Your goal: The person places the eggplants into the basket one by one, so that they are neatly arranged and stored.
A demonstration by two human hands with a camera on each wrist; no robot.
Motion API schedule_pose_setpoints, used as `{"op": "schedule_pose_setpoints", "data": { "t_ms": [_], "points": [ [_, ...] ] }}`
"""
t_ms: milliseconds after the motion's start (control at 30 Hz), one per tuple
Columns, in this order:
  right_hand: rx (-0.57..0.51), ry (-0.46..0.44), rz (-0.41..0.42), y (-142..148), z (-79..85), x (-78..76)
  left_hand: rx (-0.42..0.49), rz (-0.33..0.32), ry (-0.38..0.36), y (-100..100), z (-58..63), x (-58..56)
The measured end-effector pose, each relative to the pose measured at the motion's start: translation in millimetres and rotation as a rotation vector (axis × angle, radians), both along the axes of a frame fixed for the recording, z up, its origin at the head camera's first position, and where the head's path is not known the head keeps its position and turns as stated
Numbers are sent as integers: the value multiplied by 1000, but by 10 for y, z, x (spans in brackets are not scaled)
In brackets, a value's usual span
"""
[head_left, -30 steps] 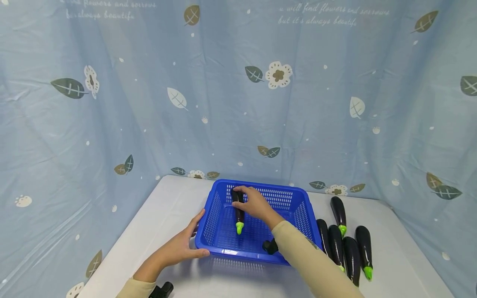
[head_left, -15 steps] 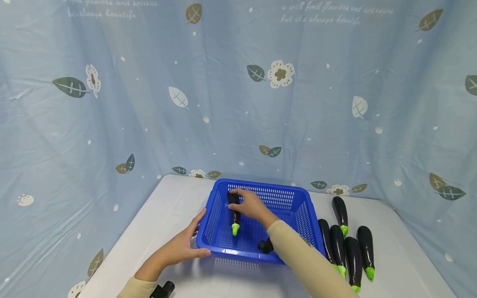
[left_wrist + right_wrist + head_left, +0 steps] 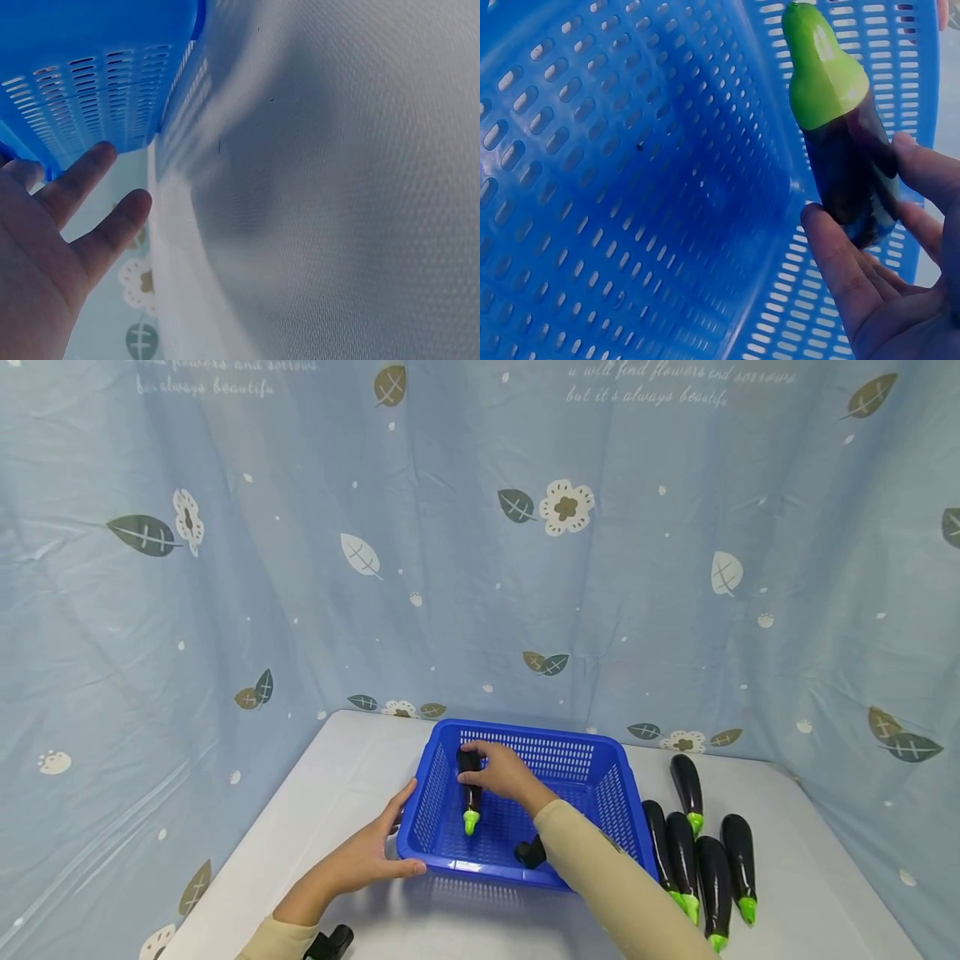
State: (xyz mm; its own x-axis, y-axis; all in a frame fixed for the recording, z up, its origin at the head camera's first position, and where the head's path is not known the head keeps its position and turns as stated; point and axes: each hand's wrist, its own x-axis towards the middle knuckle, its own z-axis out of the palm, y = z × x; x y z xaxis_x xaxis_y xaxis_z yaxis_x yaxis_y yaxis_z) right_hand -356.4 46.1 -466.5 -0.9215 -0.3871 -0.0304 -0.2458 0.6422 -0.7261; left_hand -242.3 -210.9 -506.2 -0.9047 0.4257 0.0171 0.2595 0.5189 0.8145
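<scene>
My right hand [image 3: 506, 772] grips a dark purple eggplant [image 3: 472, 797] with a bright green stem, inside the left part of a blue perforated basket [image 3: 540, 878]. Its green end points toward the near side. In the right wrist view, thumb and fingers [image 3: 840, 262] hold the purple body near the slotted basket wall. My left hand [image 3: 367, 856] is at the basket's near left corner, thumb by the front rim and the other fingers along the left side. Seen from the left wrist, those fingers [image 3: 112, 232] are straight and spread.
Several more eggplants [image 3: 714, 885] lie on the white table [image 3: 810, 877] to the right of the basket, one of them [image 3: 686, 785] farther back. A blue patterned curtain [image 3: 450, 568] hangs behind and at both sides. Black camera mounts [image 3: 330, 942] sit at the wrists.
My right hand has moved the eggplant a little to the left inside the basket, then almost stopped. The left hand keeps its place at the basket corner.
</scene>
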Motion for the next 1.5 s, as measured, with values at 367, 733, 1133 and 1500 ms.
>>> {"op": "schedule_pose_setpoints", "data": {
  "t_ms": [367,733,1133,1500],
  "points": [
    [90,-3,66,-51,-19,-21,0,3,-6,7,38,21],
    [145,-44,138,-104,-21,-5,-2,-9,21,5,41,6],
    [151,-103,136,-136,-55,25,4,-11,17,2,12,8],
    [127,-155,130,-160,-56,39,13,-4,6,3,19,15]
  ]
}}
